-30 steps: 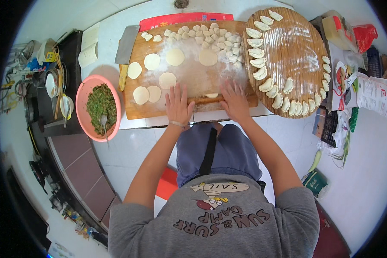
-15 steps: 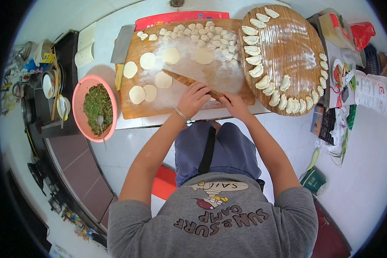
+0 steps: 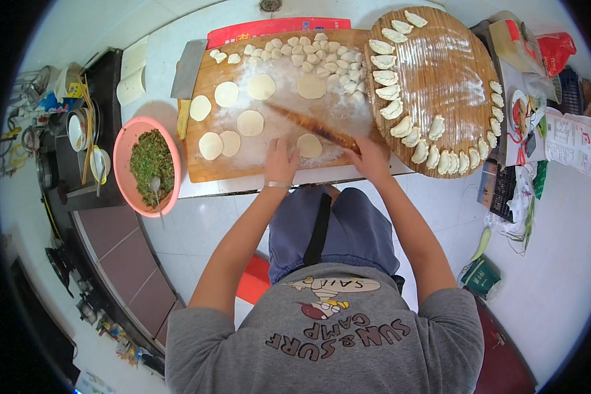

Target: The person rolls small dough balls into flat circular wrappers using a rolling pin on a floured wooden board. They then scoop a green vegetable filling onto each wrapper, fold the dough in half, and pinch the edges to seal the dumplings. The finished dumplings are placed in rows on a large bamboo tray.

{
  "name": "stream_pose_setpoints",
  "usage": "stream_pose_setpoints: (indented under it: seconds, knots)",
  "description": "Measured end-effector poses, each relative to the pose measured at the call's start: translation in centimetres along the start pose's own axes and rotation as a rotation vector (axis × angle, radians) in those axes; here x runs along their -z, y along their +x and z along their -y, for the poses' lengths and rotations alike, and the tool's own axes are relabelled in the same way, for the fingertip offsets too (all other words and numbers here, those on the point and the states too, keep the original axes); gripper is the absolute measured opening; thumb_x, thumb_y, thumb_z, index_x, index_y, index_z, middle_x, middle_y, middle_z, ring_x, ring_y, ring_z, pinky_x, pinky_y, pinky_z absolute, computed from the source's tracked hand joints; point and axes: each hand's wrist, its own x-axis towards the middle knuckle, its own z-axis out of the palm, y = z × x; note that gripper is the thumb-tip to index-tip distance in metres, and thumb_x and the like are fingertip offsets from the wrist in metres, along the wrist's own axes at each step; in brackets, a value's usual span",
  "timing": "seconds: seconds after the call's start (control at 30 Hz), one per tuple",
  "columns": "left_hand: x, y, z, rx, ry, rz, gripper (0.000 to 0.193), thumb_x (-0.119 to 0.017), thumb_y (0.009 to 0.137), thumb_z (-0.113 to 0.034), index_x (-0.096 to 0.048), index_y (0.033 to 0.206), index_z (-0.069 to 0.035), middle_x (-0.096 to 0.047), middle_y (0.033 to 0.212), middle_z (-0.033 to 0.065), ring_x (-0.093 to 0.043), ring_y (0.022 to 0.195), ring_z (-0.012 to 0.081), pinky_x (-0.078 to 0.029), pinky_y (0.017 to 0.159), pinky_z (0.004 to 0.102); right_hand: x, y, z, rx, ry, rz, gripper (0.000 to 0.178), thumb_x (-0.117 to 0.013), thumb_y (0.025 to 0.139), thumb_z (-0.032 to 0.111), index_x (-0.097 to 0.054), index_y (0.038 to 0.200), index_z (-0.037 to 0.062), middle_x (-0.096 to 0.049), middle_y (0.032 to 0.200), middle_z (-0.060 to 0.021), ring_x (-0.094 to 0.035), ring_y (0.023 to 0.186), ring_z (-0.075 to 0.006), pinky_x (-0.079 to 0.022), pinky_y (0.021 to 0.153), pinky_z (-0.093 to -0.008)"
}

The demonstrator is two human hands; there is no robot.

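Note:
My right hand [image 3: 372, 157] grips the near end of a brown wooden rolling pin [image 3: 312, 127], which slants up to the left over the floured board [image 3: 203, 167]. My left hand [image 3: 281, 159] lies on the board's near edge, off the pin, with its fingers stretched forward. Just right of those fingers, below the pin, sits a round dough wrapper [image 3: 309, 146]. Several more rolled wrappers [image 3: 250, 123] are spread over the left and middle of the board. Many small dough pieces [image 3: 331, 58] are gathered at the far right.
A round wooden board [image 3: 453, 72] bearing folded dumplings [image 3: 433, 156] overlaps the right side. On the left stand a pink bowl [image 3: 176, 172] of green filling with a spoon [image 3: 155, 187] and a cleaver [image 3: 189, 69] at the board's far left corner. Bags and packages crowd the far right.
My left hand has come off the rolling pin and moved down-left to the board. My right hand has shifted right with the pin, and the wrapper beneath has come into view.

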Motion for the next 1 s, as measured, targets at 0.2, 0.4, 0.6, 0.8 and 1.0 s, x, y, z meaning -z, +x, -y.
stream_pose_setpoints:
  seconds: [0.2, 0.4, 0.6, 0.8, 1.0]
  knots:
    - [2.1, -2.6, 2.5, -0.310, 0.371, -0.144, 0.061, -0.054, 0.089, -0.029, -0.034, 0.143, -0.008, -0.025, 0.151, 0.0168, -0.024, 0.137, 0.0406, -0.020, 0.111, 0.0500, -1.4, -1.4, 1.6, 0.065, -0.347, 0.252, 0.038, -0.065, 0.082, 0.038, -0.057, 0.107, 0.0110, -0.055, 0.113, -0.0118, -0.058, 0.090, -0.0314, -0.049, 0.071, -0.0431]
    - [1.1, 4.0, 1.6, -0.319, 0.473, -0.108, 0.065, -0.045, 0.092, -0.043, -0.030, 0.146, -0.011, -0.021, 0.154, 0.0125, -0.022, 0.139, 0.0366, -0.017, 0.113, 0.0511, -2.1, 3.0, 2.1, 0.124, -0.514, -0.114, 0.058, -0.059, 0.087, 0.032, -0.041, 0.139, 0.0117, -0.032, 0.144, -0.0145, -0.039, 0.123, -0.0378, -0.034, 0.102, -0.0480]
    - [1.2, 2.4, 2.0, -0.310, 0.468, 0.008, 0.066, -0.045, 0.092, -0.043, -0.026, 0.148, -0.012, -0.019, 0.155, 0.0132, -0.019, 0.141, 0.0354, -0.014, 0.114, 0.0500, -2.5, 1.0, 1.2, 0.129, -0.592, -0.014, 0.067, -0.058, 0.088, 0.033, -0.030, 0.145, 0.0113, -0.032, 0.144, -0.0187, -0.033, 0.131, -0.0380, -0.027, 0.108, -0.0495]
    - [1.6, 0.4, 2.5, -0.342, 0.392, -0.031, 0.063, -0.049, 0.091, -0.038, -0.031, 0.145, -0.011, -0.024, 0.152, 0.0160, -0.023, 0.139, 0.0358, -0.018, 0.112, 0.0493, -2.1, -0.7, 1.0, 0.055, -0.511, 0.247, 0.044, -0.063, 0.084, 0.033, -0.052, 0.120, 0.0092, -0.056, 0.112, -0.0142, -0.058, 0.099, -0.0351, -0.046, 0.086, -0.0459]
    - [0.6, 1.3, 0.4, -0.420, 0.082, -0.219, 0.039, -0.062, 0.082, -0.013, -0.053, 0.120, -0.005, -0.053, 0.119, 0.0170, -0.050, 0.110, 0.0366, -0.039, 0.093, 0.0484, -1.1, -2.5, 0.6, -0.132, -0.067, -0.058, 0.031, -0.061, 0.087, 0.029, -0.054, 0.104, 0.0031, -0.058, 0.092, -0.0158, -0.058, 0.089, -0.0367, -0.047, 0.074, -0.0433]
